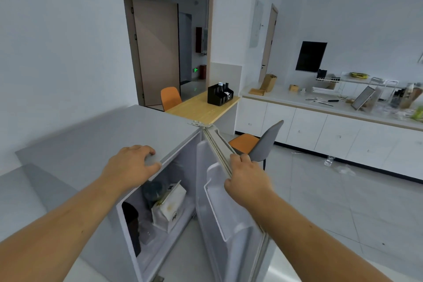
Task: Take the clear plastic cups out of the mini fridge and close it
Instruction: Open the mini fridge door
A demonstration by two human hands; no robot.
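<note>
The grey mini fridge (96, 142) stands in front of me with its door (231, 233) swung wide open to the right. My left hand (132, 165) rests on the front edge of the fridge top, fingers curled over the rim. My right hand (246, 178) grips the top edge of the open door. Inside the fridge I see a white paper bag (170, 207), a clear plastic cup with a dark domed lid (154, 190) behind it, and another clear cup (146, 229) low at the left beside a dark object.
A grey-and-orange chair (261, 144) stands just behind the open door. A wooden table (199, 108) with a black organiser (219, 95) and an orange chair (170, 98) lies beyond the fridge. White cabinets with a cluttered counter (332, 110) run along the right wall. A clear cup (329, 160) lies on the floor.
</note>
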